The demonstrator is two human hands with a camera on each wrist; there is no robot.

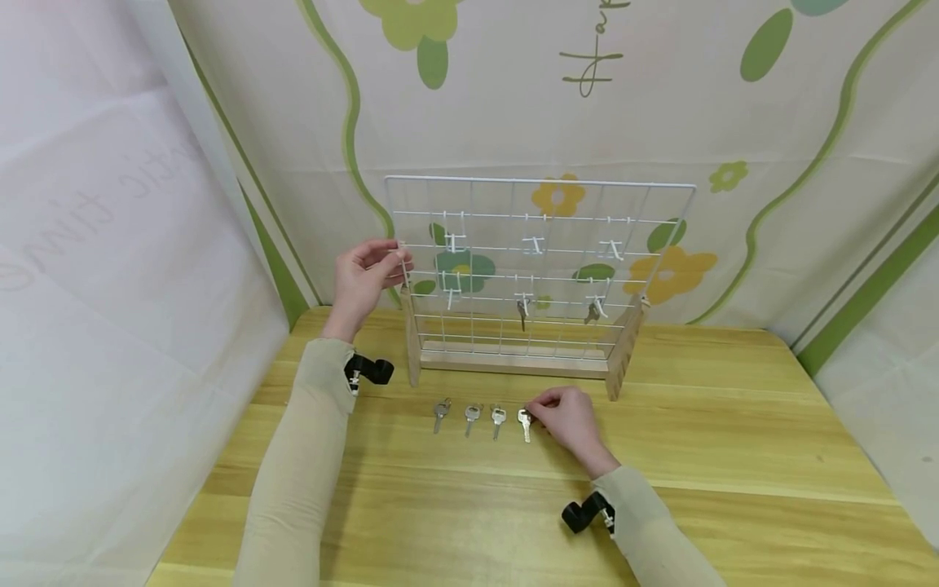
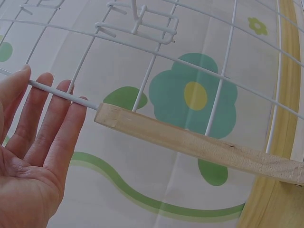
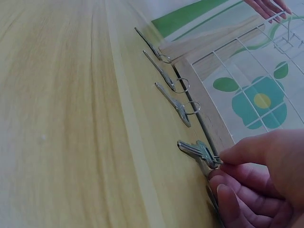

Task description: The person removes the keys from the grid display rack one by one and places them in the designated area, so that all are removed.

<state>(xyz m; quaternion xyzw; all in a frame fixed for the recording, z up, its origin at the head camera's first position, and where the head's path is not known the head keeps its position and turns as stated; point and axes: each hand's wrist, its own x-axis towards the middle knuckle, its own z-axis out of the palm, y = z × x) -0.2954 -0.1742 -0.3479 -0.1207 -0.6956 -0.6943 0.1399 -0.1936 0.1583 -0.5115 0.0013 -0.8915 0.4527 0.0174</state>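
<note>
A white wire grid rack [image 1: 469,181] stands upright in a wooden base [image 1: 513,364]. My left hand [image 1: 370,273] holds the rack's left side wire [image 2: 57,92], thumb on one side and fingertips on the other. In front of the base, my right hand [image 1: 570,417] pinches the ring of the rightmost silver key [image 3: 199,153] between thumb and index finger. The key's blade points toward me, close over the table. To its left lie three more keys in a row, among them a middle one [image 1: 473,418] and the leftmost one [image 1: 440,414], each with a ring.
White hooks hang on the grid in two rows, such as an upper middle hook [image 1: 534,244]. Keys hang from two lower hooks, a middle key [image 1: 523,314] and a right key [image 1: 592,312]. A flowered cloth [image 1: 499,122] covers the wall behind the wooden table [image 1: 734,424].
</note>
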